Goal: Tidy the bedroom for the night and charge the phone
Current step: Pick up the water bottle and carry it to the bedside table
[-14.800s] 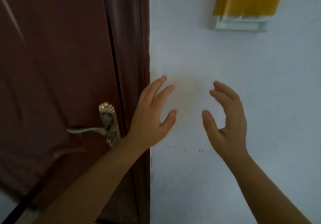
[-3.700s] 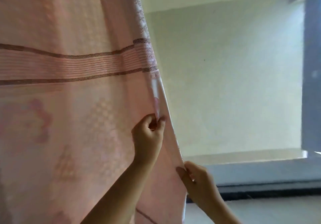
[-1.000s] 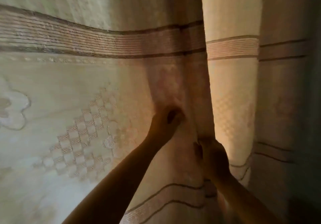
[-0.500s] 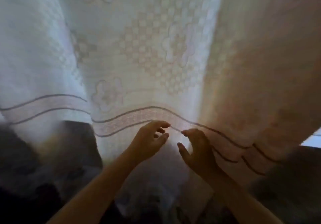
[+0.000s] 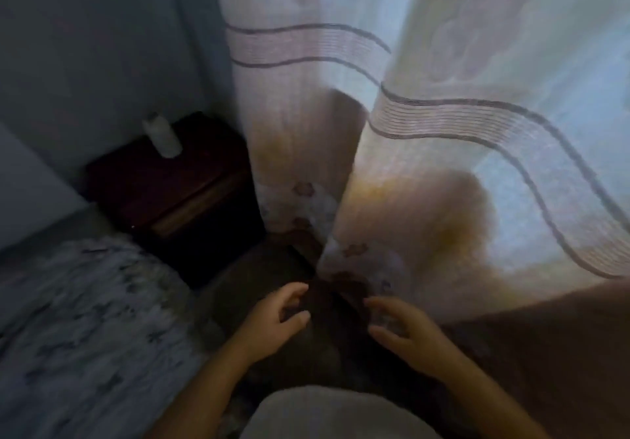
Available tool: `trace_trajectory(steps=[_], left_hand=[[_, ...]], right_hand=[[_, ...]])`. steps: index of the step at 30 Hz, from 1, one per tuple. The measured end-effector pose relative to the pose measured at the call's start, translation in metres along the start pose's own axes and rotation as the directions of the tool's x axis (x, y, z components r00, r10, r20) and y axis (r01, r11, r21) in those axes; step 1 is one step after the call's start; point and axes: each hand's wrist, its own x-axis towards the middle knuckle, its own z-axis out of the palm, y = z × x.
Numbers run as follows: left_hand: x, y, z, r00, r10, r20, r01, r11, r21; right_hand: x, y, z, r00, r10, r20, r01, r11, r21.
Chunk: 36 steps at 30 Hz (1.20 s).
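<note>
Hands, left [image 5: 272, 322], right [image 5: 405, 333], released curtain [image 5: 443, 152]; now lower, empty

Bottle [image 5: 163, 137] on nightstand [image 5: 177, 193], left of curtain [image 5: 443, 131].

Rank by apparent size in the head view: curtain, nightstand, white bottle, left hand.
1. curtain, fills most of the upper right.
2. nightstand, dark wooden box in the corner.
3. left hand, though it sits much nearer the camera, so its rank over the bottle is only apparent.
4. white bottle on the nightstand.
</note>
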Motion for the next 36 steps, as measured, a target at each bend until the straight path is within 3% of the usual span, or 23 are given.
trace_trajectory(steps=[2,8,16,23,26,32,36], left_hand=[[0.002,-0.015,-0.021,0.995,-0.063,-0.071,0.058,0.996,-0.068],[0.027,-0.047,-0.081,0.936,-0.194,-0.294,0.112,0.955,-0.275],[0.098,-0.085,-0.173,0.786,-0.432,-0.441,0.199,0.854,-0.481],[0.162,-0.084,-0.255,0.669,-0.445,-0.595,0.197,0.879,-0.435],[0.188,-0.096,-0.287,0.667,-0.458,-0.588,0.22,0.875,-0.432],[0.232,-0.152,-0.338,0.663,-0.481,-0.573,0.272,0.869,-0.414],[0.255,-0.207,-0.372,0.589,-0.55,-0.592,0.333,0.832,-0.443]], right_hand=[[0.043,-0.023,0.015,0.994,-0.026,0.109,0.027,1.0,-0.004],[0.158,-0.075,0.046,0.952,-0.173,0.252,0.176,0.984,0.009],[0.323,-0.103,0.041,0.931,-0.083,0.355,0.059,0.995,0.078],[0.454,-0.163,0.067,0.866,-0.207,0.455,0.202,0.978,0.06],[0.493,-0.19,0.089,0.822,-0.237,0.518,0.227,0.97,0.085],[0.561,-0.193,0.13,0.86,-0.161,0.484,0.172,0.985,0.024],[0.614,-0.188,0.156,0.923,-0.036,0.382,0.039,0.999,0.001]])
